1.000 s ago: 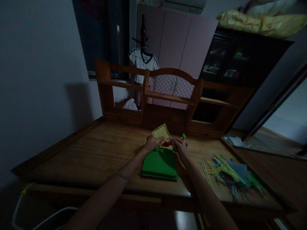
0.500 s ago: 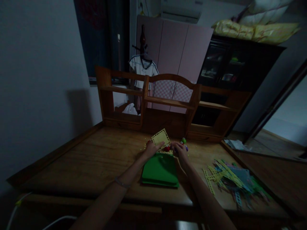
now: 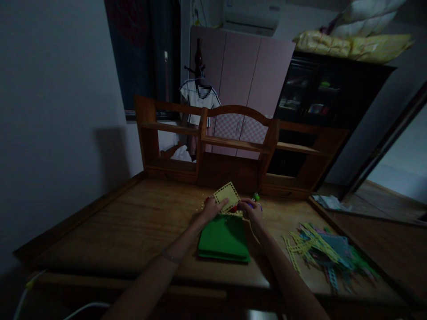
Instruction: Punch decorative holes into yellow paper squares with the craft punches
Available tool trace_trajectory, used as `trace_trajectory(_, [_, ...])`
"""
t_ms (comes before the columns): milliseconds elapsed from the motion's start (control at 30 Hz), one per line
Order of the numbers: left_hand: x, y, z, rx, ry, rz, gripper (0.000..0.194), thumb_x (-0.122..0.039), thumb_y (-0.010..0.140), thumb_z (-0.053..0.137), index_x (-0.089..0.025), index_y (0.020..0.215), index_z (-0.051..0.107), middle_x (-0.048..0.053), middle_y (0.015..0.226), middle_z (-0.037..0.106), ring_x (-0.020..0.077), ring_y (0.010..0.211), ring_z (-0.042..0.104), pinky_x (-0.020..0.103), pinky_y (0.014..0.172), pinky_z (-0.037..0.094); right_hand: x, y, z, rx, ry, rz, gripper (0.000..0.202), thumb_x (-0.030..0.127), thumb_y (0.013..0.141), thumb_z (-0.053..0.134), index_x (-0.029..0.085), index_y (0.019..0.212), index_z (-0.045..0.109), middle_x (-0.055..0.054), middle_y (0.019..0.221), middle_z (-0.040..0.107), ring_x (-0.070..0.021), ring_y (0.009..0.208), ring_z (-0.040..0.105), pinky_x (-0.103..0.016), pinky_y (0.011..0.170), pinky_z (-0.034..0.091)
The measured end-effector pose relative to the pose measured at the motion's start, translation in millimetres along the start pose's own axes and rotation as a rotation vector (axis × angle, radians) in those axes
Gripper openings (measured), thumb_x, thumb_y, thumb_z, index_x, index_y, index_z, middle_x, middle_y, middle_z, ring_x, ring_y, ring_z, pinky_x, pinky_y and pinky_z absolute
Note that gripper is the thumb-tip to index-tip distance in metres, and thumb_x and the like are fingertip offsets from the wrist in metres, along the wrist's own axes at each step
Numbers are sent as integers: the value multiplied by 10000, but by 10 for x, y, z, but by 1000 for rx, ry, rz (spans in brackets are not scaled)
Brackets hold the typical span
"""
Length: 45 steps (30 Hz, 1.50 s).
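A pale yellow square card [image 3: 227,194] with a row of holes along its edges is pinched in my left hand [image 3: 211,210], thumb on top. Close to the card's right corner, my right hand [image 3: 251,210] has its fingers closed; a small purple thing shows at them, too small to make out fully. Below both hands lies a stack of green sheets [image 3: 224,238]. Small red objects sit beside and behind the hands, partly hidden. A green round piece [image 3: 256,196] stands just behind my right hand.
A pile of yellow, blue and green cut strips [image 3: 315,249] lies on the right of the wooden desk [image 3: 133,231]. A wooden shelf [image 3: 233,143] rises along the back edge. Tiny yellow bits are scattered near the hands.
The view has shifted slightly. The yellow card stays in my left hand, and the fingers of my right hand have moved a little, with more purple showing at them.
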<state>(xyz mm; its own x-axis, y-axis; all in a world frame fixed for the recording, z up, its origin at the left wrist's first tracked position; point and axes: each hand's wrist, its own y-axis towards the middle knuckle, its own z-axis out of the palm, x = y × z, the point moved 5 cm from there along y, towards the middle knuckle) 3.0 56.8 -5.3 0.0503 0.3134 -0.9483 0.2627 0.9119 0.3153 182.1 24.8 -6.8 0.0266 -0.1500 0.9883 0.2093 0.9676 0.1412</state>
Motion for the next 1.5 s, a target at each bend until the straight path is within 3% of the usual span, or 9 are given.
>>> trace_trajectory(167, [71, 37, -83, -79, 94, -24, 478, -509, 720, 627, -91, 941, 694, 112, 959, 698, 244, 876, 656, 322, 761, 520, 9, 2, -21, -10, 0, -18, 324, 426, 624, 693, 168, 816, 651, 44, 504, 456, -76, 401, 348, -190, 389, 251])
trace_trajectory(333, [92, 51, -104, -83, 83, -35, 439, -500, 737, 613, -100, 896, 701, 98, 872, 713, 232, 818, 664, 305, 719, 524, -17, 17, -23, 21, 19, -31, 317, 426, 636, 689, 170, 818, 648, 54, 492, 423, -70, 390, 325, -185, 378, 220])
trace_trajectory(633, [72, 67, -115, -101, 85, -5, 443, -495, 744, 610, -97, 925, 684, 105, 937, 701, 225, 831, 656, 303, 714, 515, -55, 57, -33, -15, 23, -28, 312, 422, 611, 698, 169, 787, 645, 52, 490, 439, -73, 396, 335, -188, 385, 238])
trace_trajectory(833, [-19, 82, -225, -233, 152, 121, 402, -488, 779, 568, -121, 907, 670, 80, 913, 697, 202, 831, 642, 273, 716, 497, -61, 56, -43, -10, 11, -5, 320, 434, 602, 694, 175, 784, 649, 44, 503, 464, -78, 396, 348, -190, 380, 243])
trace_trajectory(933, [16, 92, -281, -270, 98, 121, 405, -492, 792, 551, -130, 945, 648, 80, 898, 692, 186, 773, 645, 261, 673, 502, -18, 32, -49, -24, -14, -10, 358, 470, 607, 695, 179, 812, 654, 27, 548, 507, -84, 408, 373, -194, 381, 258])
trace_trajectory(1133, [76, 118, -219, -164, -12, 68, 436, -479, 745, 614, -107, 971, 631, 111, 965, 682, 200, 815, 650, 276, 686, 521, 157, -54, -55, -105, -58, -73, 486, 577, 588, 698, 170, 851, 680, 7, 537, 521, -103, 424, 409, -212, 382, 272])
trace_trajectory(1333, [55, 81, -55, 22, -104, 2, 511, -496, 688, 667, -102, 1006, 591, 118, 951, 676, 202, 787, 651, 292, 659, 527, 145, -52, -20, -66, -59, -63, 455, 561, 542, 744, 160, 745, 672, 8, 484, 485, -106, 403, 391, -228, 378, 263])
trace_trajectory(1500, [43, 95, -138, -88, -90, -25, 535, -558, 676, 643, -118, 971, 566, 88, 845, 675, 183, 767, 639, 260, 671, 497, 14, -7, 5, 15, -16, -35, 410, 516, 591, 745, 173, 789, 637, 23, 540, 490, -82, 408, 362, -199, 378, 251])
